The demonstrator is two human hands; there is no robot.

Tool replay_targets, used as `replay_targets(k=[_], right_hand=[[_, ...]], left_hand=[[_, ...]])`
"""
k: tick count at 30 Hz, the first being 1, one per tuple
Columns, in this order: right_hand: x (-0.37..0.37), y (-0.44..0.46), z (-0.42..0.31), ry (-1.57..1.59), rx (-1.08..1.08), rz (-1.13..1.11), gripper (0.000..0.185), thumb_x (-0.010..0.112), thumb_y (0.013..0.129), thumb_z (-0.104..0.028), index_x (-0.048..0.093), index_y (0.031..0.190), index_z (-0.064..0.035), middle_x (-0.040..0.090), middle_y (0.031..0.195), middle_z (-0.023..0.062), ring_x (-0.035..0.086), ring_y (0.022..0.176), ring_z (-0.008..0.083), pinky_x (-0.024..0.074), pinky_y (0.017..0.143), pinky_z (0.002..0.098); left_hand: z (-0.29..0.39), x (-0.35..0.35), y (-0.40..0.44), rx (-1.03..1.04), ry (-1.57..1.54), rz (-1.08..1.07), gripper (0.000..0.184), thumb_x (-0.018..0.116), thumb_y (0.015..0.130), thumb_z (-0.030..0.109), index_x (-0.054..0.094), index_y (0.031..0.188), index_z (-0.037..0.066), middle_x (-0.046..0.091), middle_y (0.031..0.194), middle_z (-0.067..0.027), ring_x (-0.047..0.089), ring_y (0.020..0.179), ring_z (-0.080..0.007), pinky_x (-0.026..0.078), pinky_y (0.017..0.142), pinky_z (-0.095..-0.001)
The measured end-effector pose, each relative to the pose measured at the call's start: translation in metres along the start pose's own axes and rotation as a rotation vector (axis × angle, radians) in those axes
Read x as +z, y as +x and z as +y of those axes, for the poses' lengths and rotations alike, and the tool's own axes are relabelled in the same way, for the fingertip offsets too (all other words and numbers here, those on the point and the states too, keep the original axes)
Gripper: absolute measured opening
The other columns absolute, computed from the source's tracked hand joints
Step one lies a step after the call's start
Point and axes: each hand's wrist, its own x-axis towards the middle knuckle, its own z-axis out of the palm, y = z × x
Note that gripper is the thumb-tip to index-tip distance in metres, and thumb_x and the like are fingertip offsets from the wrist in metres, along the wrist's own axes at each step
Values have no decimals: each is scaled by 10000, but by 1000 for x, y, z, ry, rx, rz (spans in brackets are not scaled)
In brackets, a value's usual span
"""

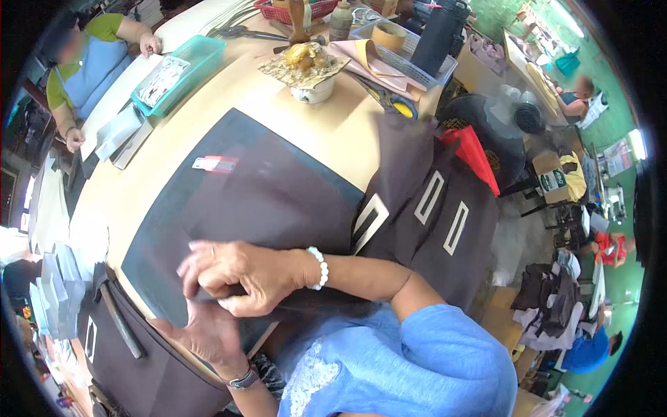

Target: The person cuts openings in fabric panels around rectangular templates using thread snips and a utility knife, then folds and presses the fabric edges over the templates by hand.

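Observation:
My right hand [240,274], with a white beaded bracelet [318,267], is closed, its fingers curled over my left hand. A dark sliver shows between the hands, too blurred to identify. My left hand [208,337], below it, has a watch [243,379] at the wrist and the thumb spread wide; its fingertips are partly hidden. Beneath and beyond both hands lies a dark brown sheet of material [278,187] on a dark green mat [233,132]. A small red and white object [214,164] rests on the sheet.
Brown pieces with cream rectangular frames [429,198] hang at the right edge. A hammer [118,316] lies at left. Scissors [399,103], a white cup [313,92], a black flask [441,35] and a teal tray [198,59] stand farther off. A co-worker [97,62] sits across the table.

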Motion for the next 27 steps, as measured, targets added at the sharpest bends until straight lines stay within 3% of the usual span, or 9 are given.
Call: replay_targets(k=[2,5,9,11,16,19,21,23,27], right_hand=[[19,-11,16,138,89,-39,285,637,656,-99,369,572,-51,608,962,128,564,991,308,329,1001,533],[20,-29,-3,-879,-243,228,268,709,656,-241,547,675,-29,595,1032,156,518,1007,332,416,898,439],[-22,-144,-47,-1071,338,1172,791,617,832,-315,180,1360,78,248,1392,219,307,1279,299,155,1104,387],[-26,-200,-7,-589,548,1429,770,559,886,-256,85,1414,42,215,1417,204,227,1315,293,129,1108,381],[-15,-172,-3,-343,874,1452,262,472,947,-163,544,1108,30,591,983,102,534,903,141,424,830,314],[-47,-214,1,-315,549,1700,184,490,947,-152,585,860,-21,547,745,-6,473,700,67,401,651,242],[-75,-241,-27,-291,607,1751,149,498,938,-141,581,911,-20,583,803,34,526,733,111,433,709,260],[-113,-284,-44,-237,590,1894,134,522,923,-148,566,942,-24,594,874,70,564,791,156,453,770,298],[-163,-338,-76,-179,618,1832,237,517,886,-91,556,1100,2,604,1015,83,575,916,182,440,844,325]], left_hand=[[-7,-1,5,37,89,170,582,549,884,444,424,1294,50,531,1201,-124,507,1121,-224,385,999,-394],[-9,-25,21,-172,226,401,394,547,918,292,504,1220,41,601,1114,-105,580,1025,-221,449,939,-383],[-2,-12,24,-223,51,433,315,532,928,209,541,1170,8,612,1143,-124,602,1011,-248,493,887,-400],[-1,-17,25,-266,17,396,323,526,930,207,531,1183,7,608,1149,-127,599,1018,-257,485,903,-415],[-4,-13,25,-185,74,401,341,516,934,221,532,1188,-6,605,1155,-141,589,1049,-274,473,926,-426],[15,-27,19,-287,71,378,390,525,929,268,522,1206,-7,572,1205,-156,568,1085,-271,446,954,-443],[22,-26,12,97,595,707,558,485,931,399,470,1262,-49,506,1277,-205,504,1172,-281,393,1005,-429],[45,-32,-26,900,1684,-17,757,325,925,571,434,1282,-88,486,1285,-237,475,1195,-321,357,1032,-427],[101,-27,-45,985,1844,320,917,207,868,682,438,1270,-109,461,1297,-270,462,1207,-338,333,1045,-444]])
